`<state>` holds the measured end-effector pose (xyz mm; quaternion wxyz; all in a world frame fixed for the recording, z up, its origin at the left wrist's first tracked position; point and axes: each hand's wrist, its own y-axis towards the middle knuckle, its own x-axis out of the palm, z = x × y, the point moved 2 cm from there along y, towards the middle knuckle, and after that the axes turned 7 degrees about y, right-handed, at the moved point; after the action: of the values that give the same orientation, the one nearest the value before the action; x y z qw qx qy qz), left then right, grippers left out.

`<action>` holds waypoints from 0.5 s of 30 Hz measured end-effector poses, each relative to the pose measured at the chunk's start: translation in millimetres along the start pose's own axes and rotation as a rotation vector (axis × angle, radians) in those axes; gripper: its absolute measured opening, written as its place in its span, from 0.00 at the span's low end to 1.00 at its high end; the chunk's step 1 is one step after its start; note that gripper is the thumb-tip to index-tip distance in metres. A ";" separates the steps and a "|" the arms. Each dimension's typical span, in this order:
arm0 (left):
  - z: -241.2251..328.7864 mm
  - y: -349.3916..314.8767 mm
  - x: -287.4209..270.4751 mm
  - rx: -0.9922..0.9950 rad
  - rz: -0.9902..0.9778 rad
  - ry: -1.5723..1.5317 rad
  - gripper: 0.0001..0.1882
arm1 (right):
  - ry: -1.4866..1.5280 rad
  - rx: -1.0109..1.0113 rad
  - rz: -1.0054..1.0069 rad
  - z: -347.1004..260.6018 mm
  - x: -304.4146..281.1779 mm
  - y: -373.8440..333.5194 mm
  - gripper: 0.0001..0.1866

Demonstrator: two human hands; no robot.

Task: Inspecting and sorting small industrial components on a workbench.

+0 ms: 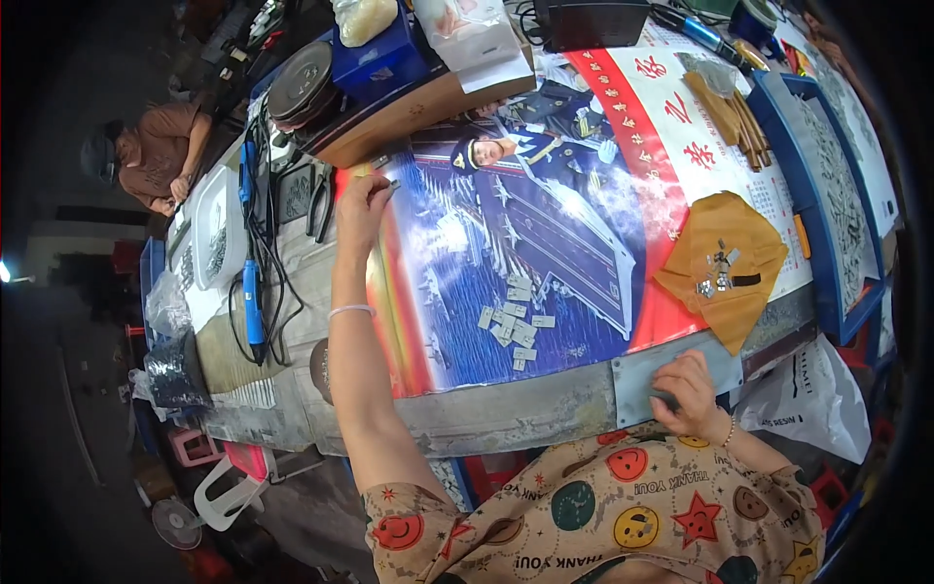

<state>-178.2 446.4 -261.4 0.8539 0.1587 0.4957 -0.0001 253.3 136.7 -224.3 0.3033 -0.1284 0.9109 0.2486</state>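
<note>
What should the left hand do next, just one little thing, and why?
Maybe the left hand should pinch the small grey piece at its fingertips and bring it toward the right hand. The left hand is stretched out near the brown box, while the right hand is close in, at the grey plate. I can't tell whether the piece is already held.

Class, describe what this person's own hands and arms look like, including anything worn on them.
The left hand and right hand are ungloved. A thin, pale band circles the left wrist; a bracelet, seemingly beaded, circles the right. The left sleeve is short and tan, printed with a red smiling face and star shapes.
</note>
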 end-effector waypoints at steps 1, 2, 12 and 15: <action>-3.5 4.9 0.1 0.018 0.018 0.004 0.07 | -0.001 -0.003 0.001 1.4 1.1 -0.5 0.13; -7.1 8.9 -0.2 0.036 0.036 0.008 0.07 | -0.008 -0.023 0.005 3.6 2.4 -2.3 0.13; -7.4 33.2 -1.5 0.086 0.044 0.107 0.07 | -0.046 -0.056 0.015 11.5 7.8 -6.5 0.10; -6.9 32.4 -2.3 0.089 0.051 0.096 0.07 | -0.042 -0.059 0.022 11.6 8.0 -6.7 0.10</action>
<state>-180.1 478.7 -253.9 0.8210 0.2090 0.5313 0.0071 255.3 136.5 -239.8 0.3157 -0.1219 0.8980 0.2812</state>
